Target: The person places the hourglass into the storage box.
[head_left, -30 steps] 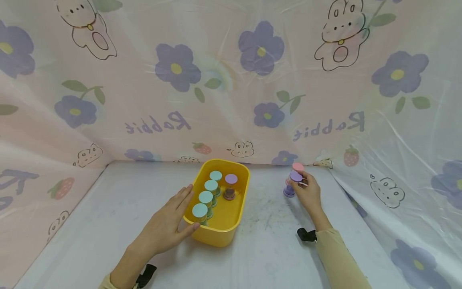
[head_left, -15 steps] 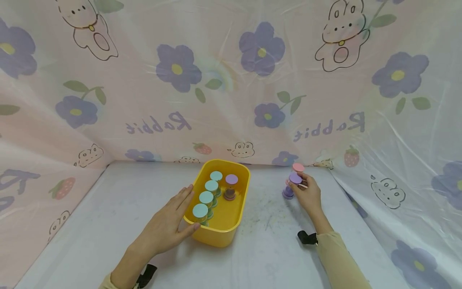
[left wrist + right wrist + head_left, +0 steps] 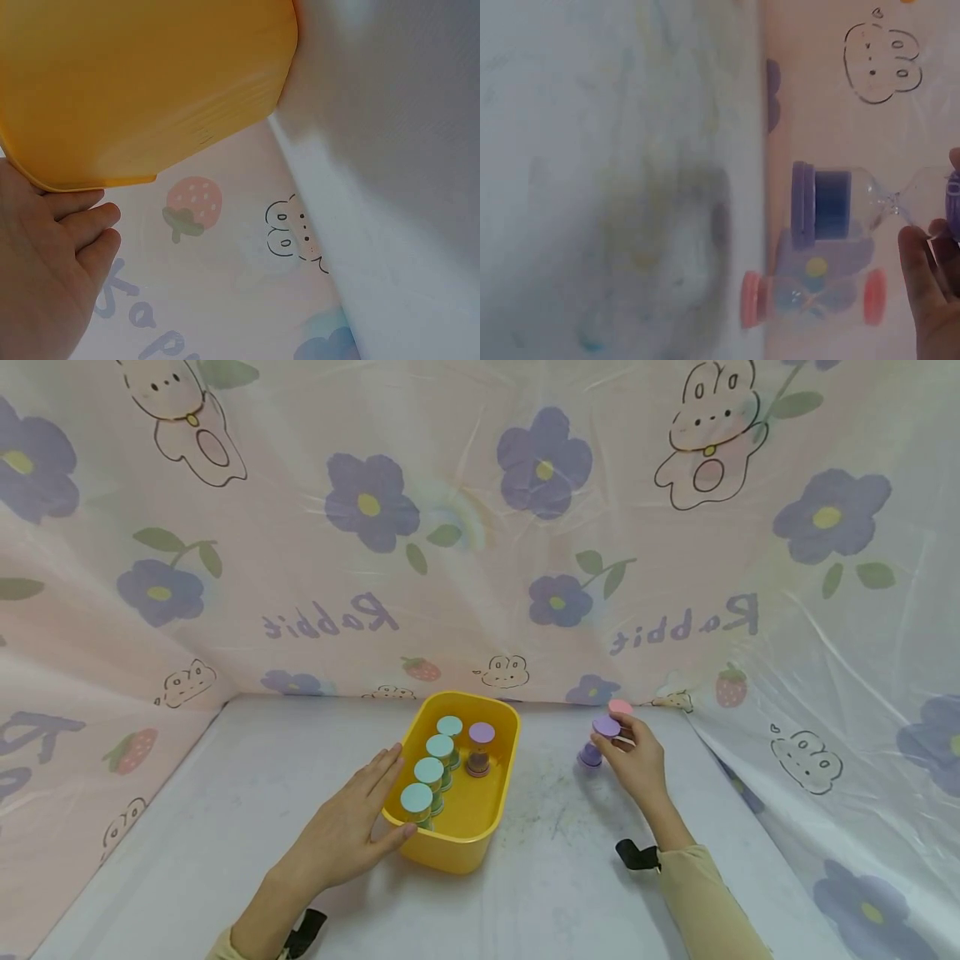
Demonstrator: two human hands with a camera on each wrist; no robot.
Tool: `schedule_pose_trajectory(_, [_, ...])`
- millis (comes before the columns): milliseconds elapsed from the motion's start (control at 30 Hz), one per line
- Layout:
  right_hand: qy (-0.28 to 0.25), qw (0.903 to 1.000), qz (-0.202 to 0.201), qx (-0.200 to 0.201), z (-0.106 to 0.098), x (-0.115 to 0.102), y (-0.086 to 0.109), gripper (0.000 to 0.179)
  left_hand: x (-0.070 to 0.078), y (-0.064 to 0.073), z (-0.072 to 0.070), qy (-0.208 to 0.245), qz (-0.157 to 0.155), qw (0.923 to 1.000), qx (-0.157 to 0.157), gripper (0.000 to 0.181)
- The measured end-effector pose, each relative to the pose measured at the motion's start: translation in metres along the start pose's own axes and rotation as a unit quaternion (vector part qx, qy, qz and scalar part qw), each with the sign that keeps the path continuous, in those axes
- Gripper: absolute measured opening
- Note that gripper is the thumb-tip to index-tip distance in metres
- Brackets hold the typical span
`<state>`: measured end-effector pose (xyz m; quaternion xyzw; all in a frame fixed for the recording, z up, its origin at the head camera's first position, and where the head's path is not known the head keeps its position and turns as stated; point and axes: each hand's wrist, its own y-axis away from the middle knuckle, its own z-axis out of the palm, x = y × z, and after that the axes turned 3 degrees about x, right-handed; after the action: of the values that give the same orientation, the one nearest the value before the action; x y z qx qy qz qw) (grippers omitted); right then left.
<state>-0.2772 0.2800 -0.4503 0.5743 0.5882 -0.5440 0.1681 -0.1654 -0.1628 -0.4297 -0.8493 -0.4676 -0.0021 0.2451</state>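
My right hand (image 3: 637, 764) pinches the purple cap of an hourglass (image 3: 832, 204) between thumb and fingers. It hangs upright just above the table, dark sand in its lower bulb. Behind it stands a pink-capped hourglass (image 3: 817, 300), mostly hidden by the hand in the head view. My left hand (image 3: 341, 827) lies with straight fingers along the left rim of a yellow bin (image 3: 450, 856), thumb at the near corner. Inside the bin, several teal-capped hourglasses (image 3: 428, 770) stand in a row by the left wall. Another purple-capped hourglass (image 3: 481, 733) stands to their right.
The white table (image 3: 547, 877) carries grey smudges between bin and right hand. A patterned curtain (image 3: 465, 527) closes off the back and both sides. A black wrist mount (image 3: 637, 854) hangs by the right wrist.
The right hand has raised the purple-capped hourglass slightly and shifted it a little left, away from the pink-capped one. The left hand and bin stay put.
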Motion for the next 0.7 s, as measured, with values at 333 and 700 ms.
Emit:
schedule_pose_trajectory(333, [-0.055,0.9960,-0.069,-0.011,0.004,-0.034,-0.002,0.044,-0.001,0.000,0.001,-0.002,0.006,1.0000,0.007,0.089])
schedule_pose_trajectory(700, [-0.077,0.9901,-0.114,-0.026,0.009,-0.073,0.000,0.047,-0.001,0.000,0.000,-0.004,0.009,0.9999,0.010,0.089])
